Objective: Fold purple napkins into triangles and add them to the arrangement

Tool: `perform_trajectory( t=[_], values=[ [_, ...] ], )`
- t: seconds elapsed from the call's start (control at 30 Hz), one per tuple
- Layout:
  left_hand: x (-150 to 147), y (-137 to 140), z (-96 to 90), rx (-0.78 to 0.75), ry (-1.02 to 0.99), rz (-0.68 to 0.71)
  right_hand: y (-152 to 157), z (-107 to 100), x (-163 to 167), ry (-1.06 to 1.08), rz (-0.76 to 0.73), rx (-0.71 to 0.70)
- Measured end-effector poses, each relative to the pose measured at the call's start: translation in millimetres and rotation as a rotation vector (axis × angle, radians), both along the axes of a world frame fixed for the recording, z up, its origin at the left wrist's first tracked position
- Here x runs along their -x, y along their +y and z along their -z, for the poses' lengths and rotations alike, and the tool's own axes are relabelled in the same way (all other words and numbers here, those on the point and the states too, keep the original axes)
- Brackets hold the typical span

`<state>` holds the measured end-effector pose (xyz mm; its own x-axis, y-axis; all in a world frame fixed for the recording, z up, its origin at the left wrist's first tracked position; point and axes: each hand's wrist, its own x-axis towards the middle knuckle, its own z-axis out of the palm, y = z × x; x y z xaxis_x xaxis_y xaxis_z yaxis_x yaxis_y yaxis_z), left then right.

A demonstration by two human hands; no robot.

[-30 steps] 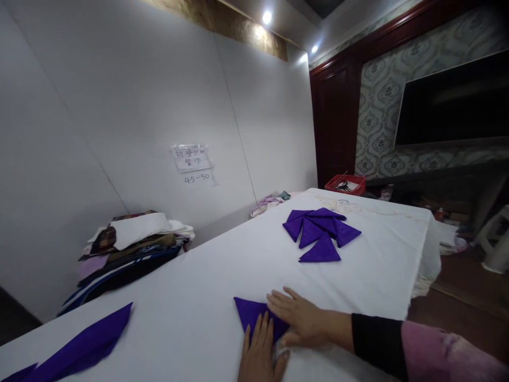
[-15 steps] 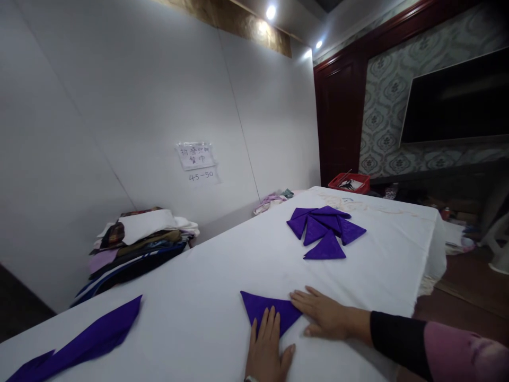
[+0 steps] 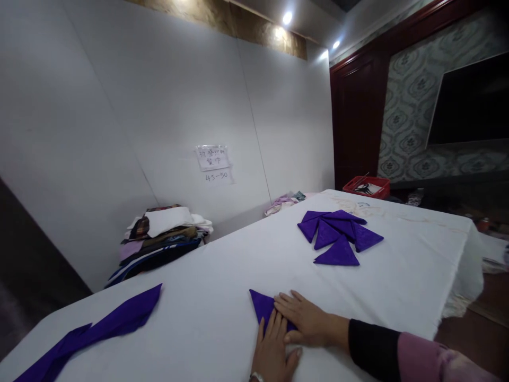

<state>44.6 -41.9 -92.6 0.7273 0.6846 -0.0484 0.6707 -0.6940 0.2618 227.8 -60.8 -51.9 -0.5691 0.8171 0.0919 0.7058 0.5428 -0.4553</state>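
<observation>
Lying on the worktop [image 3: 199,329], the purple napkin [image 3: 260,303] looks light, soft and easily creased, probably best pinched at a folded corner. The left hand [image 3: 274,347] rests on it, fingers straight and close together; the right hand [image 3: 307,319] lies flat, fingers slightly spread. Both hide its middle and lower tip; the left forearm is out of frame.
</observation>
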Motion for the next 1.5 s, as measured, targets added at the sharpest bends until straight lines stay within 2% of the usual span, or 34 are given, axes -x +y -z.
perform_trajectory(
  t=[0.13,0.3,0.53,0.63,0.73,0.87,1.0,1.17,1.27,1.4,1.5],
  values=[
    [3.0,2.6,8.6,-0.095,-0.032,0.030,-1.2,14.3,-18.4,0.000,0.023,-0.004],
    [4.0,0.8,11.2,-0.179,-0.053,0.049,-4.5,12.9,-24.3,0.002,0.009,0.026],
    [5.6,-4.4,0.8,-0.165,-0.046,0.015,-3.7,10.5,-19.1,0.001,0.064,0.028],
    [4.9,-1.4,-5.9,-0.097,-0.040,-0.005,-3.3,11.1,-19.5,0.014,0.057,0.020],
    [-4.8,4.7,-21.1,-0.017,-0.067,-0.109,-2.5,11.0,-19.2,0.013,0.053,0.010],
    [-26.6,17.4,-36.7,-0.122,-0.065,-0.250,-3.2,8.4,-16.9,0.015,0.084,-0.020],
    [-30.0,30.4,-23.0,-0.151,0.104,-0.305,-7.3,3.7,-17.2,0.048,0.083,-0.054],
    [-11.2,42.2,-3.1,-0.169,0.122,-0.360,-8.7,4.3,-19.1,0.046,0.070,-0.062],
    [-6.9,46.8,-5.7,-0.159,0.130,-0.438,-5.8,9.6,-19.0,0.033,0.072,-0.054],
    [-10.9,51.3,-17.1,-0.115,0.140,-0.614,-4.1,11.8,-18.8,0.011,0.067,-0.037],
    [-14.6,56.2,-28.4,-0.110,0.048,-0.730,-6.6,7.8,-18.6,-0.005,0.062,-0.015]
  ],
)
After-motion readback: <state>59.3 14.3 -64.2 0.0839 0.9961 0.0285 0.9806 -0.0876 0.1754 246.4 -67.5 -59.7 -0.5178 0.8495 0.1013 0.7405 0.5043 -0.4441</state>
